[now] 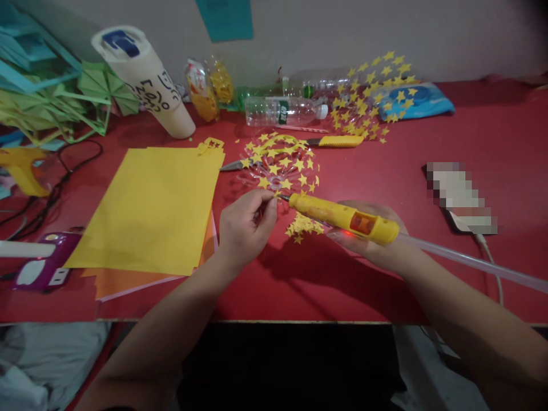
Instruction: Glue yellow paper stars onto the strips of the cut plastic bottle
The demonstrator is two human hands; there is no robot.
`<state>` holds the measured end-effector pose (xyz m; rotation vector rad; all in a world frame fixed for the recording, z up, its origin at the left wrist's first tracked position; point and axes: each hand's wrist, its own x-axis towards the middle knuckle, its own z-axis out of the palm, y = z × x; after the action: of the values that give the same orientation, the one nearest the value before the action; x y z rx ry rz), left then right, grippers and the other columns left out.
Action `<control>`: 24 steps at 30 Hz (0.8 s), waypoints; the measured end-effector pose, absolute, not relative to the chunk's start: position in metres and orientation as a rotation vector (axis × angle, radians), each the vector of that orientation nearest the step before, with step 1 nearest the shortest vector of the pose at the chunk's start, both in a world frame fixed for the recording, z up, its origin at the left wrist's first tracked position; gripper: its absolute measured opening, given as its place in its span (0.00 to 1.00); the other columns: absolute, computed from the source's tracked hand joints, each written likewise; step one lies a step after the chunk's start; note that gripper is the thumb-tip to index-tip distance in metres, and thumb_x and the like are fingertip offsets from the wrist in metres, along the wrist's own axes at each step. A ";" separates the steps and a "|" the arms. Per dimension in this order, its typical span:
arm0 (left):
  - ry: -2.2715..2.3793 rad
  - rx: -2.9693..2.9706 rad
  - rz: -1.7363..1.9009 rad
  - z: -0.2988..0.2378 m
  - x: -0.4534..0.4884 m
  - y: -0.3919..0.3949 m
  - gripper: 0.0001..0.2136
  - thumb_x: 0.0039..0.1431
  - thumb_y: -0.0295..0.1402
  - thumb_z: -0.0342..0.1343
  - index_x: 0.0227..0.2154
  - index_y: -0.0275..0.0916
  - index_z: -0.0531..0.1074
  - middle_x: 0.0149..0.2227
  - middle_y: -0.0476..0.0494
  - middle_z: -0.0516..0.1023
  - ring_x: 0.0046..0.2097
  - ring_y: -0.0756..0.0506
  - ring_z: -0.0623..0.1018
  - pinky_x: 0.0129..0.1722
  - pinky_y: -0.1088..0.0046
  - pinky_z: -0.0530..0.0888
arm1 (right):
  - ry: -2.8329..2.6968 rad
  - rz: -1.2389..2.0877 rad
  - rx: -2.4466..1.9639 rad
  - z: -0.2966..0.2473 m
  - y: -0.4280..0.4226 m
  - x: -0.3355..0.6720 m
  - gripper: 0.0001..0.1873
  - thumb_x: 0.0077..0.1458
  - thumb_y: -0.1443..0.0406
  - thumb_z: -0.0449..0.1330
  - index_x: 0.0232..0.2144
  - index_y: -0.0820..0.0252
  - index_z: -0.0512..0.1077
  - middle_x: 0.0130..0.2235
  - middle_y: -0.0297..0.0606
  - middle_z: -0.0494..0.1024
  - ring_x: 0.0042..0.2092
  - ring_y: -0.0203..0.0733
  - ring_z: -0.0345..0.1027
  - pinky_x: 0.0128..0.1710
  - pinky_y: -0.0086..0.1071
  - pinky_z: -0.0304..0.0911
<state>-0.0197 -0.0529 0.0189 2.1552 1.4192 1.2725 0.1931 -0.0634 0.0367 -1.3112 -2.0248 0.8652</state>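
Observation:
My right hand [368, 245] is wrapped round a yellow hot glue gun [338, 214] with a clear glue stick [462, 260] trailing from its back; a red light glows on it. Between thumb and forefinger, my left hand [248, 220] pinches a small yellow paper star [278, 195]. The gun's nozzle [283, 197] meets or nearly meets that star. Just beyond the hands lies a clear plastic piece with curved strips [276, 178], dotted with yellow stars. A small heap of loose yellow stars [303, 224] is on the table beneath the gun.
Yellow paper sheets [149, 205] lie left, near a purple power strip [45, 265] and another yellow glue gun [25, 168]. Scissors [240, 165], a yellow cutter [340, 141], plastic bottles [278, 111], a second starred piece [363, 108] and a tumbler [148, 85] stand behind. A phone [462, 197] lies right.

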 end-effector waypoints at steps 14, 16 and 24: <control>1.159 1.625 1.032 0.029 -0.011 -0.059 0.07 0.56 0.29 0.50 0.24 0.38 0.67 0.19 0.54 0.65 0.21 0.56 0.64 0.21 0.80 0.62 | -2.235 0.147 -1.465 0.032 -0.040 0.227 0.05 0.48 0.65 0.55 0.30 0.58 0.63 0.32 0.40 0.67 0.33 0.42 0.62 0.30 0.33 0.58; 1.085 1.423 0.932 0.030 -0.009 -0.059 0.06 0.56 0.29 0.50 0.25 0.38 0.68 0.19 0.54 0.65 0.19 0.56 0.63 0.19 0.81 0.60 | -2.367 0.191 -1.588 0.022 -0.030 0.238 0.11 0.43 0.70 0.54 0.33 0.61 0.64 0.35 0.44 0.67 0.35 0.43 0.63 0.33 0.35 0.61; 0.943 1.011 0.784 0.027 -0.007 -0.056 0.04 0.52 0.30 0.52 0.25 0.36 0.69 0.16 0.54 0.67 0.16 0.59 0.56 0.15 0.83 0.51 | -2.590 -0.108 -1.531 0.010 -0.028 0.243 0.17 0.44 0.71 0.56 0.40 0.61 0.68 0.43 0.50 0.72 0.41 0.54 0.67 0.38 0.45 0.63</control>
<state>-0.0075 -0.0558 0.0268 1.0113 0.9434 0.7836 0.2432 -0.0282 0.0104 -1.5309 -2.5899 -0.1081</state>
